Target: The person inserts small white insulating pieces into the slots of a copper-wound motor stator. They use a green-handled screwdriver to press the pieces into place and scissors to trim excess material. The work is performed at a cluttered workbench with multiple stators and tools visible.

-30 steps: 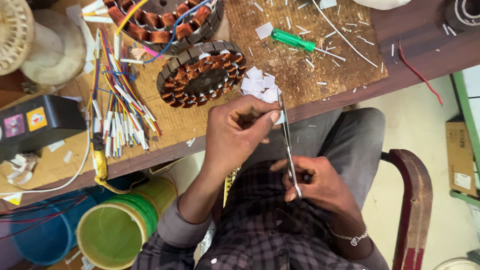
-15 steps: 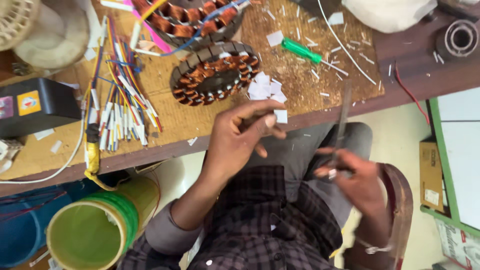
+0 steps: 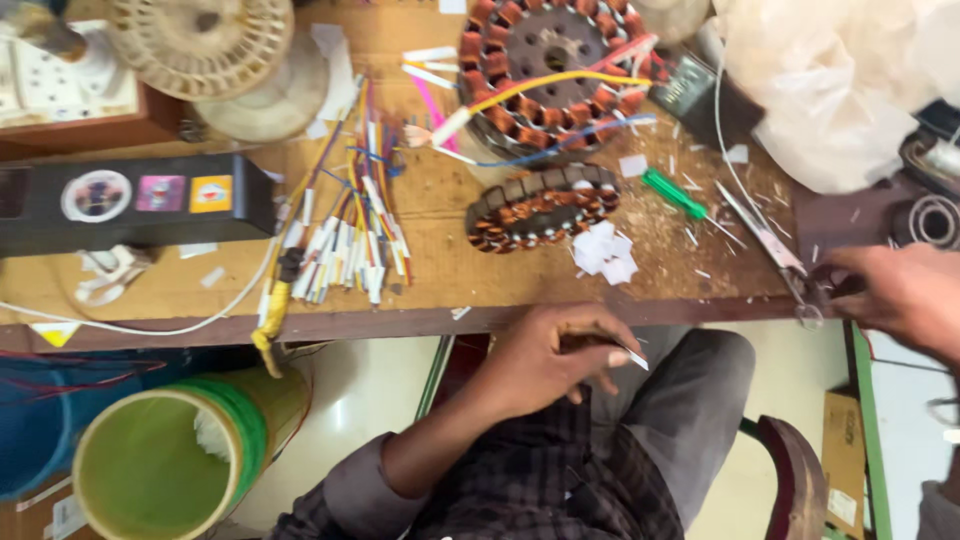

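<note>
Messy bench [image 3: 420, 255], stators [image 3: 540, 208] mid-table. Left hand [image 3: 545, 360] pinched a paper slip [image 3: 632, 354] over the lap, near edge; right hand [image 3: 900, 295] gripped scissors [image 3: 770, 240] at far right, probably parking them.

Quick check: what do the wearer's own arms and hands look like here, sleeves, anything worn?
Both hands are bare, no gloves. The left hand comes out of a grey long sleeve with a folded cuff, next to a dark plaid shirt. The right hand enters from the right edge; its wrist and forearm are cut off by the frame, so no sleeve or wristwear can be made out there.
</note>
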